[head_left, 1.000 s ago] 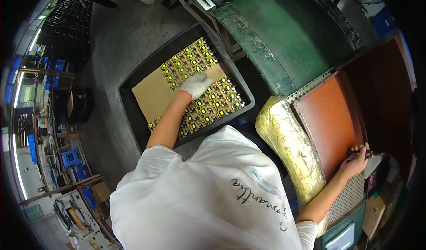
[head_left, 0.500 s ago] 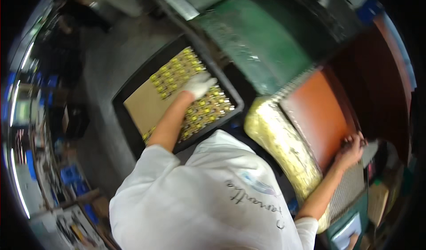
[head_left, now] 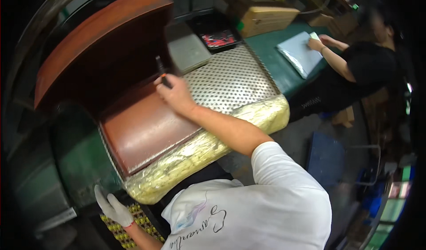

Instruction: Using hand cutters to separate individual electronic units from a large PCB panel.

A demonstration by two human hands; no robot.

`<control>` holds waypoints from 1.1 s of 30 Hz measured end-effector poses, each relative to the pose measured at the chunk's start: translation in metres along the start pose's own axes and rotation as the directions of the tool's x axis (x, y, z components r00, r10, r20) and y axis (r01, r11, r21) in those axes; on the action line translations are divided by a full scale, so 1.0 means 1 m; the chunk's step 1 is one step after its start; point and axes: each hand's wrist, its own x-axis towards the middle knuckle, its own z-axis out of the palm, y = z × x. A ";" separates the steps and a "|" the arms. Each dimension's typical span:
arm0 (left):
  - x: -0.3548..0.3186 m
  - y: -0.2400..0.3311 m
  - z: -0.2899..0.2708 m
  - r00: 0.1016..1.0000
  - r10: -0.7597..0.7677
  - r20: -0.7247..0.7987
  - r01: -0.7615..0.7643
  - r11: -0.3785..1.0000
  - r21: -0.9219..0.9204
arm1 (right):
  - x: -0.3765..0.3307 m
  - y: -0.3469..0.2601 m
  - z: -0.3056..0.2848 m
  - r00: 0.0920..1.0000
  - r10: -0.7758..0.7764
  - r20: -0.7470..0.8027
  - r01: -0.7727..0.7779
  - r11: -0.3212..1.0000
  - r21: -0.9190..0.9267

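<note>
My right hand [head_left: 175, 92], bare, is closed round a slim dark hand tool [head_left: 164, 74] with an orange band and a thin pointed tip. I cannot tell its exact kind. It is held above the reddish-brown sheet [head_left: 151, 121] on the bench, near the mouth of a curved brown hood. My left hand [head_left: 116, 211] wears a white glove. Its fingers stretch out apart with nothing seen between them, over small yellow-and-black parts [head_left: 122, 236] set in rows in a dark tray at the lower left.
A perforated metal plate [head_left: 235, 79] adjoins the sheet, with a yellow wrapped pad [head_left: 177, 170] along the front edge. Beyond stand a grey box [head_left: 188, 50], a black tray [head_left: 217, 30] of red bits and a cardboard box [head_left: 266, 21]. Another person [head_left: 364, 68] handles a bagged item at right.
The view has swung right, from the parts tray to the bench and brown hood. My left hand has lifted off the parts. My right hand, with the tool, now shows clearly over the sheet.
</note>
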 end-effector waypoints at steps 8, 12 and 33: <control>0.026 0.053 0.093 0.857 0.447 0.256 -0.488 0.863 0.128 | 0.000 -0.011 0.011 0.996 -0.073 -0.051 0.068 0.994 -0.081; 0.031 0.056 0.112 0.778 0.463 0.424 -0.605 0.736 0.305 | 0.006 -0.002 0.007 0.988 -0.134 -0.083 0.130 0.990 -0.048; 0.022 0.055 0.105 0.855 0.379 0.353 -0.498 0.789 0.360 | 0.001 -0.007 0.005 0.994 -0.050 -0.101 0.047 0.999 -0.025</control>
